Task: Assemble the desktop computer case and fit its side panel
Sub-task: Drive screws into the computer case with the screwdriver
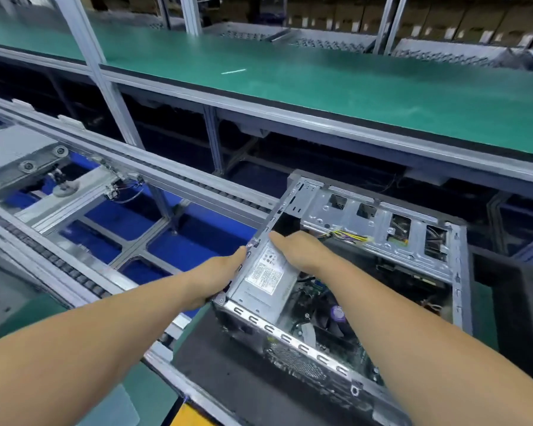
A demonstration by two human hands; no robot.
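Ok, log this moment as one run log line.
stage: case open, side panel not fitted | left hand: grips case outer left wall | right hand: rests on power supply

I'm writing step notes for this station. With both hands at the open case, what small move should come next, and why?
Probably seat the power supply squarely into its corner. The right hand lies on top of it, the left hand braces the case wall outside, and no side panel is on yet.

The power supply label point(265, 273) print is illegible.
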